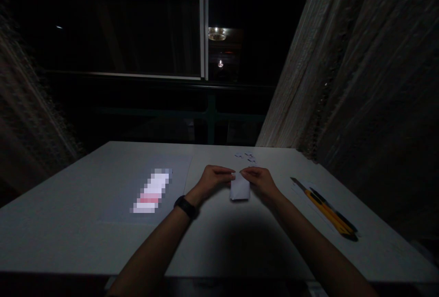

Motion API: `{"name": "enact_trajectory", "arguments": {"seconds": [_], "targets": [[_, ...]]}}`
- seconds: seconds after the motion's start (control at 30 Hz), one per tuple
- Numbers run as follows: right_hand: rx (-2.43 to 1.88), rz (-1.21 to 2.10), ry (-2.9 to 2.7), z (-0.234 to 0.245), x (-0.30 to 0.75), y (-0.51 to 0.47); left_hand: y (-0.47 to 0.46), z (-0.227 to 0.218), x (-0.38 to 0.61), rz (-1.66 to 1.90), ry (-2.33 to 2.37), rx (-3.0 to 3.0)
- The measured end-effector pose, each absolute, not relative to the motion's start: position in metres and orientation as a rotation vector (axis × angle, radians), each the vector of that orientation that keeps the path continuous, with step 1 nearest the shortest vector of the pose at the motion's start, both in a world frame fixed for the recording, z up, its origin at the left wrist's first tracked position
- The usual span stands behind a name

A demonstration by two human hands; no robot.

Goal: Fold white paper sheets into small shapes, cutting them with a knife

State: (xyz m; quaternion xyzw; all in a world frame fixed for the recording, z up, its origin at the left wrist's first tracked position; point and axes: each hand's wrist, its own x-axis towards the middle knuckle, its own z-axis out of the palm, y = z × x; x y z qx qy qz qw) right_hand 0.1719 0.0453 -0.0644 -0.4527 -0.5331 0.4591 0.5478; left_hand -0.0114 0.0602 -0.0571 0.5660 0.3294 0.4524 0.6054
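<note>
A small folded piece of white paper (240, 188) is held between my two hands, just above or on the white table (212, 242); I cannot tell which. My left hand (215, 178) pinches its upper left corner, fingers closed. On the upper right corner, the fingers of my right hand (261, 180) are closed in a like pinch. Several small white paper pieces with dark marks (249, 156) lie just beyond my hands. A black band circles my left wrist.
On the left a lit, blurred-out screen (152, 192) rests on a large pale sheet (113, 212). A yellow utility knife (325, 210) lies at the right beside a black pen (334, 210). Curtains (291, 73) hang at both sides of a dark window (120, 32) behind the table.
</note>
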Motion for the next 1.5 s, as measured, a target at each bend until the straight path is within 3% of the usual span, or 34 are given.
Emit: {"name": "enact_trajectory", "arguments": {"seconds": [0.8, 1.3, 1.5], "targets": [[-1.024, 1.145, -1.208, -0.068, 0.166, 0.042, 0.059, -0.056, -0.013, 1.072, 0.645, 1.393], [-1.174, 0.836, -1.224, -0.074, 0.166, 0.046, 0.062, -0.060, -0.006, 1.144, 0.873, 1.365], [-1.264, 0.551, -1.274, -0.075, 0.162, 0.042, 0.059, -0.069, 0.001, 1.224, 0.955, 1.497]]}}
